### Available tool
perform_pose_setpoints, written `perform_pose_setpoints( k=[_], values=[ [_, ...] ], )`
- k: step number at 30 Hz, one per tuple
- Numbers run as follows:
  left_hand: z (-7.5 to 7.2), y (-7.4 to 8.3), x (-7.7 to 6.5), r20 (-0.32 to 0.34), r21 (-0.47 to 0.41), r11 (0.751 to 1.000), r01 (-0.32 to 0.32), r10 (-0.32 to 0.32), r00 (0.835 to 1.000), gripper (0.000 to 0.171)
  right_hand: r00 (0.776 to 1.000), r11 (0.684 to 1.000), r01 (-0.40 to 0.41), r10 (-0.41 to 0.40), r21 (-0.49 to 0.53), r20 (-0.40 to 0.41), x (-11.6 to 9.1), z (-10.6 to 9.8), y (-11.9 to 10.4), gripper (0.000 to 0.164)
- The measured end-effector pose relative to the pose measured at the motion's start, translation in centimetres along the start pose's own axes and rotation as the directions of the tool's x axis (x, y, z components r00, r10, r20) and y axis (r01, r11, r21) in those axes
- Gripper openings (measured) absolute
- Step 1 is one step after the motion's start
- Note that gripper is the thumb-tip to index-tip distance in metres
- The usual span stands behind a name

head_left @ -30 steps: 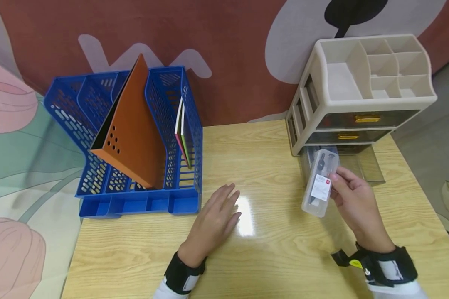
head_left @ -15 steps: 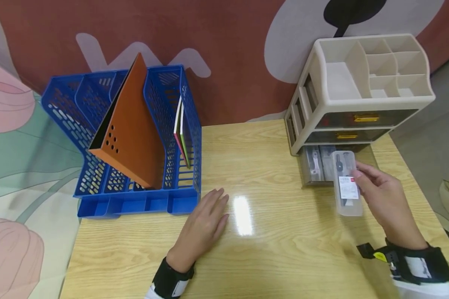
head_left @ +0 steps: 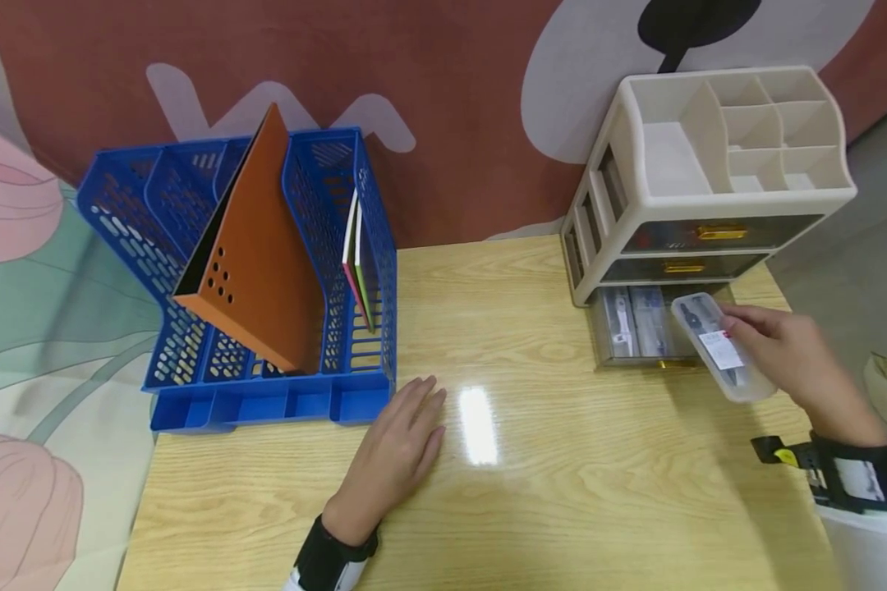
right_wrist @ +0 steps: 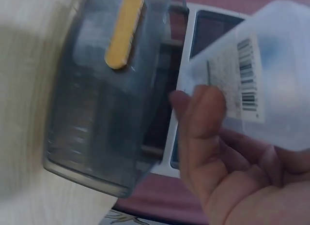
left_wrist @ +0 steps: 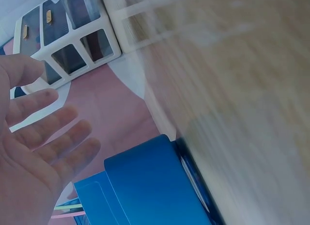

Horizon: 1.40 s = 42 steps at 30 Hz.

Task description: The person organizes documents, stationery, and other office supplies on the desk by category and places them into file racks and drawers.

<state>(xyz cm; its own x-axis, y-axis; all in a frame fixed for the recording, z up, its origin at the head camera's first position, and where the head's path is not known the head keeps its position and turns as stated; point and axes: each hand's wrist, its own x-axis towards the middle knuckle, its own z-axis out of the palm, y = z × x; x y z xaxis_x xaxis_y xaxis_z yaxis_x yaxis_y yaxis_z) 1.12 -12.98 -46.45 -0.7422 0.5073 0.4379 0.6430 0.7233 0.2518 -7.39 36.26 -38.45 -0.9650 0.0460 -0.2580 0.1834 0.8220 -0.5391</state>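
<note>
My right hand [head_left: 801, 357] pinches a clear plastic compass case [head_left: 728, 369] by its right side, thumb on top. A white label and a dark drawing compass show through its lid. In the right wrist view a barcode sticker [right_wrist: 248, 75] is on the underside of the case. The case is tilted over the right part of the pulled-out bottom drawer [head_left: 628, 361], overlapping its front edge in the head view. Inside the drawer, two slim clear packs [head_left: 649, 320] lie at the left. My left hand [head_left: 388, 460] rests on the table, fingers extended, near the blue file rack [head_left: 266, 402].
The cream drawer organizer [head_left: 746, 197] stands at the back right, its two upper drawers pushed in. An orange folder [head_left: 266, 271] leans in the file rack, and two thin booklets [head_left: 358, 271] stand at its right side. A patterned cloth [head_left: 473, 123] hangs behind the table.
My right hand has carried the compass case rightward, turning it to slant the other way and uncovering the packs in the drawer. My left hand has slid slightly left and down.
</note>
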Motion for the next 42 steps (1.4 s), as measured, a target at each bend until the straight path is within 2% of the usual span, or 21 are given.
perform_pose_setpoints(
  k=[4,10,16,20,23,27,35,38,42],
  values=[
    [-0.2,-0.1,-0.3,0.009,0.012,1.000,0.005,-0.005,1.000,0.050,0.999,0.997,0.029,-0.027,-0.067,0.023,1.1,-0.5,-0.3,0.053],
    [-0.4,-0.2,-0.5,0.026,0.006,1.000,0.023,-0.023,0.999,0.049,0.998,0.973,0.029,-0.040,-0.231,-0.044,2.5,-0.3,-1.1,0.049],
    [-0.2,-0.3,-0.7,0.015,0.000,1.000,0.023,-0.023,1.000,0.049,0.994,0.968,0.014,-0.040,-0.251,-0.098,3.4,0.5,-1.2,0.044],
    [0.0,-0.4,-0.8,0.006,-0.004,1.000,0.023,-0.023,1.000,0.051,0.985,0.968,0.016,-0.059,-0.252,-0.165,4.0,1.1,-1.2,0.035],
    [-0.1,-0.3,-0.7,0.012,0.002,1.000,0.027,-0.027,1.000,0.050,0.968,0.968,0.033,-0.093,-0.251,-0.231,4.3,1.5,-1.1,0.028],
    [-0.2,-0.2,-0.7,0.025,0.002,0.999,0.033,-0.033,0.999,0.048,0.933,0.964,0.057,-0.144,-0.260,-0.329,4.7,2.2,-1.1,0.022],
    [-0.1,-0.1,-0.6,0.032,0.011,0.999,0.036,-0.036,0.999,0.049,0.863,0.967,0.035,-0.156,-0.252,-0.480,5.2,3.5,-0.6,0.027],
    [-0.1,-0.2,-0.7,0.030,0.011,0.999,0.032,-0.032,0.999,0.049,0.853,0.962,0.012,-0.152,-0.271,-0.499,5.4,4.1,-0.5,0.030],
    [-0.3,-0.2,-0.6,0.036,0.007,0.999,0.035,-0.035,0.999,0.047,0.869,0.964,0.015,-0.144,-0.267,-0.473,5.8,4.9,-0.4,0.030]
  ],
)
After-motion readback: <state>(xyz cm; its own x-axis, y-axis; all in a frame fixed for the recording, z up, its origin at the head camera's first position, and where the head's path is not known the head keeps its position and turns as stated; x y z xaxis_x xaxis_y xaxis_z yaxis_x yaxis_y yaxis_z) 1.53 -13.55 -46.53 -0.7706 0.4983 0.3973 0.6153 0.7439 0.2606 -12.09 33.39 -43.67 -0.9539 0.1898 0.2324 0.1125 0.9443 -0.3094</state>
